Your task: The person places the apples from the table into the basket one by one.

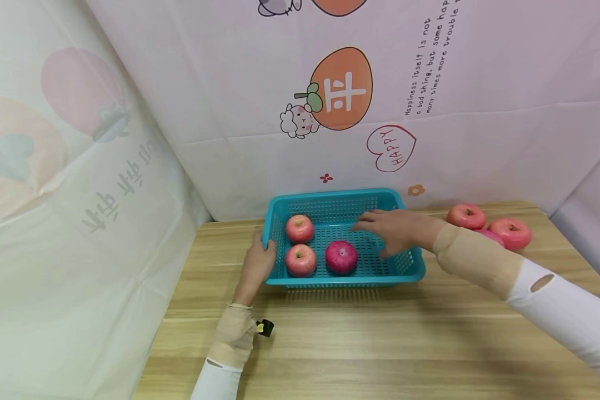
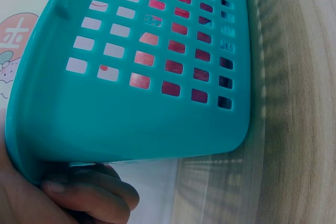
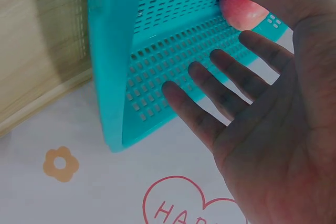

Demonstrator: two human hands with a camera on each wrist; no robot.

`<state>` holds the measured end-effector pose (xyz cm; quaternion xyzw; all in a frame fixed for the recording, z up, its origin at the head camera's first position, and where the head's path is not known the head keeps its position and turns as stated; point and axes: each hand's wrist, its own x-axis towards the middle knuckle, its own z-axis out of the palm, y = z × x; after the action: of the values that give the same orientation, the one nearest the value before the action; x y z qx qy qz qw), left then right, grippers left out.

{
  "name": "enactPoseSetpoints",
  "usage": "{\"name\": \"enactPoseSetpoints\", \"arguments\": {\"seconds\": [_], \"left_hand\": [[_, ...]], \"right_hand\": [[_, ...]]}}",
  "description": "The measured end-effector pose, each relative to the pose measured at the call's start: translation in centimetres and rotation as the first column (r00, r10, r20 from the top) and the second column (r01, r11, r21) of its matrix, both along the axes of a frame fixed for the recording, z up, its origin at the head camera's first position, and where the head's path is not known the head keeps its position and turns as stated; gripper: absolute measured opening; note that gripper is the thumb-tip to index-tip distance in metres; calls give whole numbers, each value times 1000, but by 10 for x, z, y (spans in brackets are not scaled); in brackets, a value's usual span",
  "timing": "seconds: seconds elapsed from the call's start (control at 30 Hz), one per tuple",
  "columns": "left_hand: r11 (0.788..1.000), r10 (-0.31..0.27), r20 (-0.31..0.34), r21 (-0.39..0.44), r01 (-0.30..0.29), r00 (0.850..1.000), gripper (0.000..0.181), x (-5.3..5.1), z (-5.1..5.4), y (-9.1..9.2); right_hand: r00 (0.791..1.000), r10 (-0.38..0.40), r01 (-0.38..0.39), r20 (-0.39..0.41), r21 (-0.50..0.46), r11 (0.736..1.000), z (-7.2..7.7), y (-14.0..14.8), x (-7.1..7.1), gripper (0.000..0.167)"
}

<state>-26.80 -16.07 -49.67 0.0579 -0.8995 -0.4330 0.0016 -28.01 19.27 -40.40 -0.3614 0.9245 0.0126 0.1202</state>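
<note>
A blue-green plastic basket (image 1: 352,281) with perforated walls stands on the wooden table. Two pinkish-red apples, one at the back (image 1: 300,229) and one in front (image 1: 301,261), lie in its left part. Beside the front apple sits a round magenta fruit (image 1: 341,257) whose kind I cannot tell. My left hand (image 1: 257,261) grips the basket's left rim, its fingers curled under the edge in the left wrist view. Over the basket's right part hovers my right hand (image 1: 397,229), fingers spread and palm bare in the right wrist view (image 3: 268,124).
Right of the basket lie two more apples (image 1: 466,216) (image 1: 510,233), with a magenta thing (image 1: 491,236) partly hidden behind my right sleeve. A printed white cloth (image 1: 240,111) hangs behind the table (image 1: 340,344) and on both sides. A small black object (image 1: 265,328) is at my left wrist.
</note>
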Motion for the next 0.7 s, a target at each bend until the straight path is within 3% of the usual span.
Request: {"name": "enactPoseSetpoints", "arguments": {"seconds": [0.7], "left_hand": [[1000, -6, -1, 23, 6, 1000, 44, 2, 2, 1]], "right_hand": [[999, 25, -24, -34, 7, 1000, 5, 17, 7, 80]]}}
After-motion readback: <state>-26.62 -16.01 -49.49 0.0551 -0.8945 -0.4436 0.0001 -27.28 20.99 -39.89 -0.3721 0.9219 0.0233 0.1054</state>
